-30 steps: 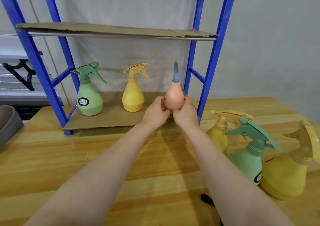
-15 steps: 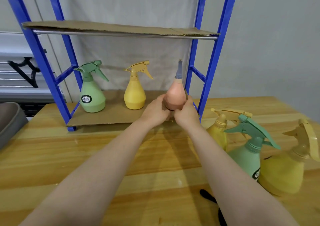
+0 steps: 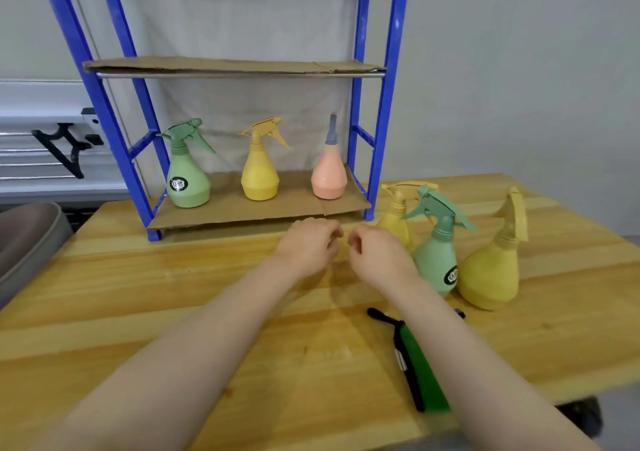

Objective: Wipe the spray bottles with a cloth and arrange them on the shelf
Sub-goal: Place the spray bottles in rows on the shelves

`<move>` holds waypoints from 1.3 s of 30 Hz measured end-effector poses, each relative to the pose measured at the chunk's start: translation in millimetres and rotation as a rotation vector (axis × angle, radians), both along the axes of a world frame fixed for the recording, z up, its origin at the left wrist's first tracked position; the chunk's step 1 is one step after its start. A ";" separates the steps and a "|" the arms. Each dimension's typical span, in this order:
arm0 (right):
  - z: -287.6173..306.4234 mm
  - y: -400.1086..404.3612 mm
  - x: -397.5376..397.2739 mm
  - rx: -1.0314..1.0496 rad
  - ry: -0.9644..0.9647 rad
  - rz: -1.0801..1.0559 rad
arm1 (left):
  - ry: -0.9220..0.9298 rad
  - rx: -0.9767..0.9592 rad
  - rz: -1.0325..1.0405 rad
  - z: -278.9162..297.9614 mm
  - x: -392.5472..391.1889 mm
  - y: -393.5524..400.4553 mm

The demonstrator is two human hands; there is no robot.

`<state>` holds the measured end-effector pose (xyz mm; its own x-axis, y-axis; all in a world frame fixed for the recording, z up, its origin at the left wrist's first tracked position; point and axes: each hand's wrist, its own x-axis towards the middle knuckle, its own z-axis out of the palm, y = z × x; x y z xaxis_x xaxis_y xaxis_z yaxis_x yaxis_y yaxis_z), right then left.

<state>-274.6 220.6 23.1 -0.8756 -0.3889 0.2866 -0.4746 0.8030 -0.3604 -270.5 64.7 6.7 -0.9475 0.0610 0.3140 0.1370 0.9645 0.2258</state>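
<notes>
Three spray bottles stand in a row on the lower shelf board (image 3: 277,213) of the blue rack: a green one (image 3: 188,180) at the left, a yellow one (image 3: 259,173) in the middle, a pink one (image 3: 329,173) with a grey nozzle at the right. My left hand (image 3: 308,246) and my right hand (image 3: 377,253) hover over the table just in front of the shelf, fingers loosely curled, holding nothing. To the right on the table stand a small yellow bottle (image 3: 394,222), a green bottle (image 3: 436,260) and a large yellow bottle (image 3: 491,274). A green cloth (image 3: 419,371) with black trim lies under my right forearm.
The blue rack post (image 3: 379,139) stands right of the pink bottle. An upper cardboard shelf (image 3: 235,66) holds nothing. A grey bin (image 3: 27,243) sits at the table's left edge. The wooden table (image 3: 173,295) ends close on the right front.
Both hands let go of the pink bottle, which now stands on the lower shelf, and drew back toward me over the table. The camera view pulled back and tilted down.
</notes>
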 end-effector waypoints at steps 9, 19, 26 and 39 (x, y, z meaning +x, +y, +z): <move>-9.5 74.6 48.7 0.037 0.123 -0.126 | -0.105 0.019 -0.188 -10.3 29.4 71.4; -36.6 128.1 62.1 -0.069 0.025 -0.287 | -0.150 -0.012 -0.169 -26.1 34.0 110.3; -39.9 130.5 56.7 -0.162 -0.122 -0.231 | -0.128 0.202 -0.143 -33.8 28.7 120.4; -48.5 122.0 55.6 -0.351 0.002 -0.243 | 0.020 0.624 -0.204 -45.6 42.7 121.0</move>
<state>-219.0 342.6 -25.4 -0.9290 -0.0499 0.3668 -0.2880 0.7200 -0.6314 -227.7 185.7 -38.9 -0.9296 0.0399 0.3664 0.3137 0.6076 0.7297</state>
